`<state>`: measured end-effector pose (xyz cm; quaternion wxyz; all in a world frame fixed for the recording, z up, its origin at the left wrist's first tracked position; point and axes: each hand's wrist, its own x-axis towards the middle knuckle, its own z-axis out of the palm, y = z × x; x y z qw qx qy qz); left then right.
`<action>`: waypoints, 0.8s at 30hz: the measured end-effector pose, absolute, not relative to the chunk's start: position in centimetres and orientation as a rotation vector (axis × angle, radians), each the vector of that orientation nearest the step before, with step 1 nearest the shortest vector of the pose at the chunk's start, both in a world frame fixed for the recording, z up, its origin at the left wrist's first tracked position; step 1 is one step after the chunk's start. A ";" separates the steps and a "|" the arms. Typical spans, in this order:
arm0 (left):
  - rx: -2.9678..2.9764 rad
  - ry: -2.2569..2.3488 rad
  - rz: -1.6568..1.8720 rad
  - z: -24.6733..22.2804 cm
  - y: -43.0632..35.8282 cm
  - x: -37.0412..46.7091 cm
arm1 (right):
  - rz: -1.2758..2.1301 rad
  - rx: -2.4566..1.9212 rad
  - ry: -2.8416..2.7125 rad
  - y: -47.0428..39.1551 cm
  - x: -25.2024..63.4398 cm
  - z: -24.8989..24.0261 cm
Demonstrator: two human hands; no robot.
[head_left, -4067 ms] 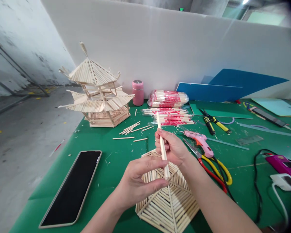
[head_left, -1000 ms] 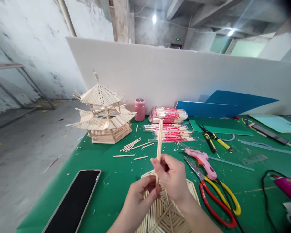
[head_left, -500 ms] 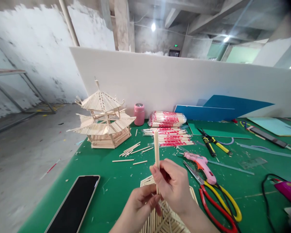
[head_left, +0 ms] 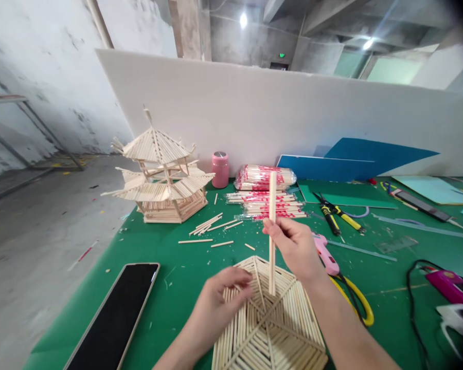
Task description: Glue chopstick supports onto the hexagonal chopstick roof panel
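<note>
Over the ribbed stick panel, the right hand pinches a slim bundle of sticks upright between thumb and fingers; its stick count is hard to make out, and whether its lower end touches the panel cannot be told. Just left of it, the left hand holds thumb and fingertips a narrow gap apart, slightly blurred, hiding part of the panel, whose near edge is cut off. The right hand and forearm cover the nose of the pink glue gun and all but a yellow handle loop. The phone runs out of view at the bottom.
</note>
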<state>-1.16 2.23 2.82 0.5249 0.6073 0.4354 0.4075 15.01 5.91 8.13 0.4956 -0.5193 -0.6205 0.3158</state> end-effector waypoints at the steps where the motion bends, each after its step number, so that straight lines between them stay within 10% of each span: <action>1: 1.411 1.096 1.021 3.2 2.5 -1.2 | 0.856 -1.256 -1.552 6.0 15.1 7.9; 24: 0.360 0.774 1.108 3.5 4.0 -1.1 | 1.141 -1.249 -1.615 1.3 14.3 3.8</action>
